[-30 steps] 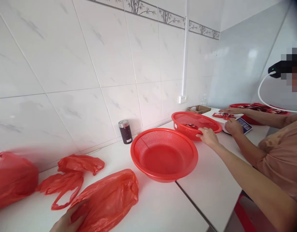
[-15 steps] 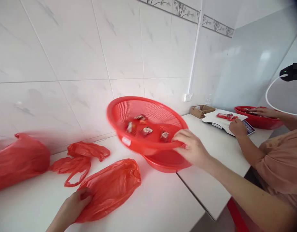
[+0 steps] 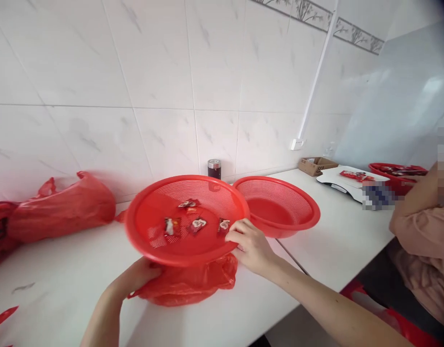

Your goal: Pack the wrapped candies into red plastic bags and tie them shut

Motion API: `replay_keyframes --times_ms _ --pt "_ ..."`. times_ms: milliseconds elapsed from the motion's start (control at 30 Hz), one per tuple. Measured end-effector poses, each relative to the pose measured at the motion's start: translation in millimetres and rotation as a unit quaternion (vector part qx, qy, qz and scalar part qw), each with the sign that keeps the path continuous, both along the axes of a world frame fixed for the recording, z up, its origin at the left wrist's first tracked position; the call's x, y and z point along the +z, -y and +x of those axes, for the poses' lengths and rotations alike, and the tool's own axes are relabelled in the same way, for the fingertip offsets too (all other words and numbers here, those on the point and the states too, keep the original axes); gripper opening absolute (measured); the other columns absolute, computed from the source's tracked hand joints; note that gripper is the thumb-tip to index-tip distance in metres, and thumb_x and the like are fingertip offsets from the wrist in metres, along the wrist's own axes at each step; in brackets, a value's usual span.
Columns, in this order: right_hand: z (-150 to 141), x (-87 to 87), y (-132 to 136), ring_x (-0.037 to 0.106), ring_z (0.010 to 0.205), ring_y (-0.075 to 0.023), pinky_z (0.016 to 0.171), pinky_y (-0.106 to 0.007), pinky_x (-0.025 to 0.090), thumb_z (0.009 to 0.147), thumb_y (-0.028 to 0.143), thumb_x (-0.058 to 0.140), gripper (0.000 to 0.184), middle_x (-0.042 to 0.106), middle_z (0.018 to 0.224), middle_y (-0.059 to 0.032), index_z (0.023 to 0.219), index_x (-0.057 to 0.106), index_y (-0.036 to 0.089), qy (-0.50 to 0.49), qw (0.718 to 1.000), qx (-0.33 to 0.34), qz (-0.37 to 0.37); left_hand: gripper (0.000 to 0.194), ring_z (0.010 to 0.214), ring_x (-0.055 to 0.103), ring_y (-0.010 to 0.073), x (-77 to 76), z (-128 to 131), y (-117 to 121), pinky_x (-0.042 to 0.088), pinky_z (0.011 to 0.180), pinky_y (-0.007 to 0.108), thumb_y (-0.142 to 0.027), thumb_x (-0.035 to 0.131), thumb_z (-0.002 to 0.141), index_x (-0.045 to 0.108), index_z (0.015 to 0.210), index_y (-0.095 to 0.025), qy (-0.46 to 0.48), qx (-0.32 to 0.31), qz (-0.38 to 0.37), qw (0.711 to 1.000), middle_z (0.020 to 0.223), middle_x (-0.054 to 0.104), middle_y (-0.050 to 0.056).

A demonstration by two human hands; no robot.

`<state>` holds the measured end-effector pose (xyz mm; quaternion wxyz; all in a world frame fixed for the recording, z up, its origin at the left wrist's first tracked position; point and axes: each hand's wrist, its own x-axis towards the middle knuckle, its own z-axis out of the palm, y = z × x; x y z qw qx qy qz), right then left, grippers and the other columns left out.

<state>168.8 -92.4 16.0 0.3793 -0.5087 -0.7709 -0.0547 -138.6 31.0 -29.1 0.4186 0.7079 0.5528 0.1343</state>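
Note:
My right hand (image 3: 251,246) is closed on the near-right rim of a red plastic colander (image 3: 185,262). Several small wrapped sweets (image 3: 197,224) lie scattered on its floor. The colander is tilted towards me above a red plastic bag (image 3: 189,289). Below the left part of the rim, my left hand (image 3: 144,273) grips the bag's left end, its fingertips partly hidden by the colander. The bag lies on the white table, and the colander covers its far side.
A second red colander (image 3: 279,226) stands just to the right. Filled red bags (image 3: 66,205) lie on the left by the wall. Behind is a dark, silver-lidded jar (image 3: 214,169). Farther right are a scale (image 3: 337,180), a cardboard box (image 3: 314,166) and a seated person (image 3: 420,236).
My right hand has carried the colander leftward, off the second one and over the bag. The view has turned left. My left hand stays at the bag.

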Motion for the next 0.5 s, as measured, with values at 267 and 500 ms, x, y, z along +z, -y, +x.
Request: replay_keyframes --times_ms 267,500 --pt "34.3 -12.5 -8.4 0.053 0.092 -0.0226 0.079 -0.034 0.047 0.081 0.008 0.066 0.017 0.060 0.099 -0.0053 0.091 0.065 0.021 0.122 0.973 -0.186 -0.069 0.009 0.048 0.035 0.0107 2.2 2.0 0.2 0.022 0.043 0.022 -0.024 0.051 0.061 0.045 0.067 -0.021 -0.058 -0.068 -0.060 0.994 0.062 0.043 -0.003" --pt "24.2 14.8 34.7 0.046 0.122 -0.0295 0.092 -0.041 0.045 0.088 0.030 0.064 0.041 0.040 0.143 -0.0066 0.128 0.055 0.028 0.125 0.964 -0.160 -0.172 0.010 0.047 0.032 0.0094 -6.4 0.9 -5.9 0.020 0.042 0.022 -0.027 0.051 0.064 0.047 0.070 -0.021 -0.058 -0.057 -0.065 0.995 0.061 0.042 -0.003"
